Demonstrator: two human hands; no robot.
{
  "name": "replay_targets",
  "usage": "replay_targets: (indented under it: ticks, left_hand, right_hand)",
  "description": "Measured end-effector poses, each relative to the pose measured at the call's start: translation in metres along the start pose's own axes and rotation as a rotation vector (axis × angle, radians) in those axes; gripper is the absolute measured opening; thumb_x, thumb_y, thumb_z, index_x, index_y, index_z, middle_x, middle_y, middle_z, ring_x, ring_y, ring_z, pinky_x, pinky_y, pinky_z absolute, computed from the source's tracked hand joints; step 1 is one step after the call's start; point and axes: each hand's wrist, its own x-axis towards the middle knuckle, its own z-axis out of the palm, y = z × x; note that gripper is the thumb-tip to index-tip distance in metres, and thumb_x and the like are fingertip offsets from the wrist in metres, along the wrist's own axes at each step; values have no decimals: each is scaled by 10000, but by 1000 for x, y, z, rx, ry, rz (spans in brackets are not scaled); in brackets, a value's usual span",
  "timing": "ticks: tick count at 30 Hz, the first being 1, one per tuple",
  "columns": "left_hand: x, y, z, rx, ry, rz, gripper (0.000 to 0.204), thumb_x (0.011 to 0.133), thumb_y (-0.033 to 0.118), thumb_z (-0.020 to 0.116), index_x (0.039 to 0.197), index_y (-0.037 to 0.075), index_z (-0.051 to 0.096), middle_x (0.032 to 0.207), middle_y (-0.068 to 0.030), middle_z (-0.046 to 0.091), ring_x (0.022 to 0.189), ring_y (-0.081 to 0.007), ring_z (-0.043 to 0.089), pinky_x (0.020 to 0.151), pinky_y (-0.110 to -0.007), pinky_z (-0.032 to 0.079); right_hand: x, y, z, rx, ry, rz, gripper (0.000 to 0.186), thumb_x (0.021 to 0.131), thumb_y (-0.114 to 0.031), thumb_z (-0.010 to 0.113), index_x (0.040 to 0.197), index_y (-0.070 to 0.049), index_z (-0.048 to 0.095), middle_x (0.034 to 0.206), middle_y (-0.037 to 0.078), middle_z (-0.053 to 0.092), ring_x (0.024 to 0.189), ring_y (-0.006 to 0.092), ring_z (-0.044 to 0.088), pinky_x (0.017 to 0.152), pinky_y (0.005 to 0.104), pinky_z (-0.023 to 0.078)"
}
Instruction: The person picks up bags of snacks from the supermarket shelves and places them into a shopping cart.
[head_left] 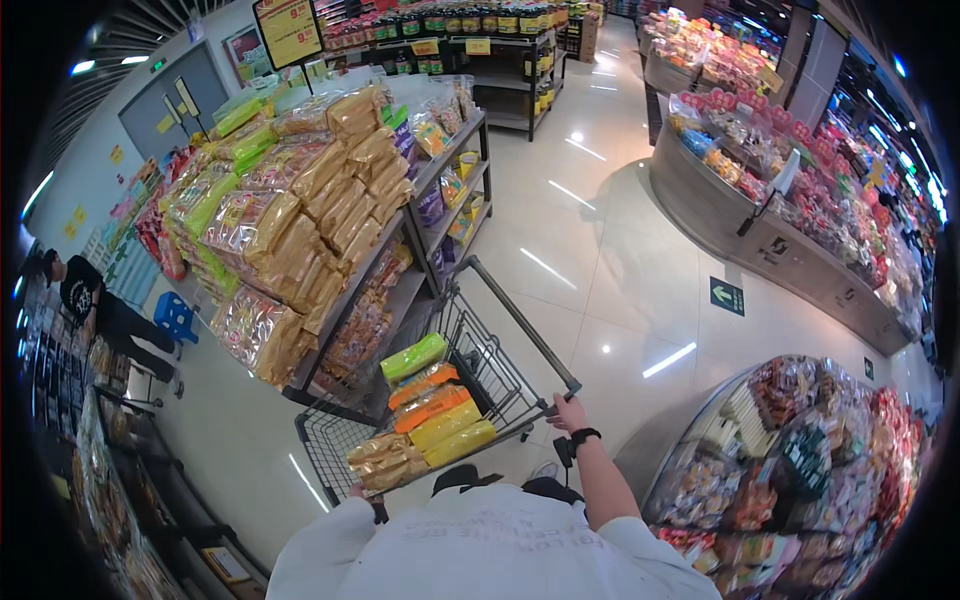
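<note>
A grey wire shopping cart [325,452] stands sideways in front of me, its handle on the right. My right hand [568,413], with a black band at the wrist, is closed round the near end of the cart's handle. At the cart's near left corner, my left hand [357,491] grips the rim; the basket's edge and my sleeve hide most of it. Inside the cart lie a green package [414,356], orange packages [428,402], yellow packages [452,432] and gold packages [385,462] in a row.
A rack piled with gold and green packages [290,215] stands against the cart's far left side. Curved bins of wrapped sweets [790,450] are close on my right, and another counter [780,255] lies beyond. A person in black [85,300] stands left, near a blue stool [177,318].
</note>
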Motion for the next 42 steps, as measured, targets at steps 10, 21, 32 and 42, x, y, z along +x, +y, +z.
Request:
replay_targets:
  ticks: [10, 21, 32, 42]
  left_hand:
    - [-33, -119, 165, -174, -32, 107, 592, 735, 402, 469, 1251, 113, 458, 1211, -132, 530, 973, -331, 554, 638, -443, 475]
    - [20, -149, 291, 34, -101, -177, 836, 689, 429, 560, 1235, -164, 341, 1227, -354, 431, 1022, -417, 507, 944, -456, 402]
    - [39, -155, 541, 1802, 325, 208, 348, 796, 340, 550, 937, 43, 667, 863, -131, 684, 753, -256, 670, 725, -361, 522]
    - [38, -212, 733, 1987, 213, -63, 653, 742, 585, 561, 1217, 138, 577, 1238, -120, 569, 1153, -248, 530, 968, -370, 408]
  right_hand:
    - [125, -105, -79, -180, -95, 91, 389, 856, -417, 543, 947, -41, 500, 851, 114, 658, 700, 250, 667, 631, 375, 494]
    - [309, -218, -163, -142, -107, 200, 248, 869, -197, 468, 947, 37, 433, 869, 192, 588, 688, 316, 665, 449, 350, 494]
    - [492, -369, -224, -187, 52, 33, 187, 817, -171, 457, 852, 13, 453, 719, 182, 607, 546, 291, 635, 387, 354, 458]
    - [725, -452, -267, -276, 126, -343, 179, 802, -141, 507, 708, -4, 439, 586, 123, 518, 387, 215, 513, 294, 318, 382]
